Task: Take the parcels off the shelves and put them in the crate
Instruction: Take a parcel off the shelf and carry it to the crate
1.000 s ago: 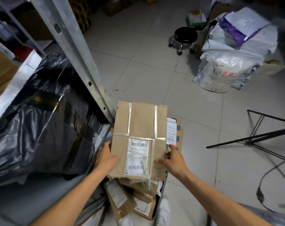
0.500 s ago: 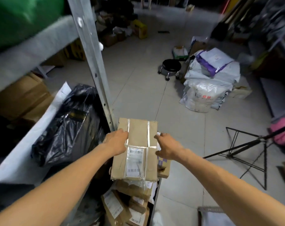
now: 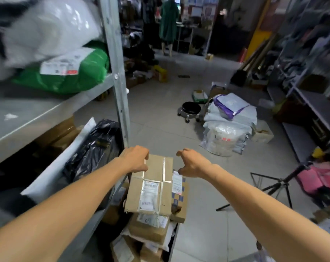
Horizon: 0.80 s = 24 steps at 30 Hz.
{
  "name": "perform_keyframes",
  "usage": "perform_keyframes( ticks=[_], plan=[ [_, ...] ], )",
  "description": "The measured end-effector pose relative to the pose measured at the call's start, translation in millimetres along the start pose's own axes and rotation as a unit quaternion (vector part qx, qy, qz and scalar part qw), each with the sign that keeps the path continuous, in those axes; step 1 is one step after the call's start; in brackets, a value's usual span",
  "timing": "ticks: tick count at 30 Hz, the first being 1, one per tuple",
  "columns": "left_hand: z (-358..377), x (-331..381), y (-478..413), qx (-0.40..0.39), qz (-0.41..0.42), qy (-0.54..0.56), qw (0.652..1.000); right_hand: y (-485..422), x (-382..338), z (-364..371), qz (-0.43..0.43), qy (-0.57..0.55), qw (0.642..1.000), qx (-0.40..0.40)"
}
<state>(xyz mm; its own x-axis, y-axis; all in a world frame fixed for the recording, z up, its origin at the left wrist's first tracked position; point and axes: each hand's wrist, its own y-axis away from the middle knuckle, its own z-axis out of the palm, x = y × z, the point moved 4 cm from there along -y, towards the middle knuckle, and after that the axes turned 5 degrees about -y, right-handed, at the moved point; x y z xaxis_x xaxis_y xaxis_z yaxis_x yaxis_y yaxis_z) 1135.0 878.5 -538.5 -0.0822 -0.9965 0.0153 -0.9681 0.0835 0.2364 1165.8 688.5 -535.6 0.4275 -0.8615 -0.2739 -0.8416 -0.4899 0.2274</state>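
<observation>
A brown taped parcel (image 3: 152, 186) with a white label lies flat on top of a pile of parcels in the dark crate (image 3: 174, 237) below me. My left hand (image 3: 135, 159) curls over the parcel's far left corner. Just off the far right corner, my right hand (image 3: 192, 163) hovers with curled fingers and holds nothing. On the shelves (image 3: 37, 114) to the left lie a green parcel (image 3: 69, 72), a white bag (image 3: 46, 31) and a black bag (image 3: 96, 146).
The shelf's metal upright (image 3: 118, 82) stands just beyond my left hand. On the tiled floor are a black wheeled stool (image 3: 191, 108), a heap of mail bags (image 3: 228, 125) and a black tripod stand (image 3: 273, 184). A person in green (image 3: 168, 21) stands far back.
The parcel has come to rest on the pile in the crate. My right hand has let go of it and lifted away. My view has tilted up to show the upper shelf.
</observation>
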Motion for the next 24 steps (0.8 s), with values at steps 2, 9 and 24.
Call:
perform_keyframes(
  ticks=[2, 9, 24],
  plan=[
    [-9.3, 2.5, 33.8, 0.015, -0.038, 0.012, 0.999, 20.0, -15.5, -7.1, -0.036, 0.007, 0.999, 0.004],
    [-9.8, 18.9, 165.3, 0.022, -0.150, 0.051, 0.987, 106.1, -80.2, -7.5, -0.180, 0.052, 0.982, -0.031],
    [28.2, 14.6, 496.3, 0.073, -0.459, 0.110, 0.879, 263.0, -269.9, 54.1, -0.449, 0.064, 0.889, -0.062]
  ],
)
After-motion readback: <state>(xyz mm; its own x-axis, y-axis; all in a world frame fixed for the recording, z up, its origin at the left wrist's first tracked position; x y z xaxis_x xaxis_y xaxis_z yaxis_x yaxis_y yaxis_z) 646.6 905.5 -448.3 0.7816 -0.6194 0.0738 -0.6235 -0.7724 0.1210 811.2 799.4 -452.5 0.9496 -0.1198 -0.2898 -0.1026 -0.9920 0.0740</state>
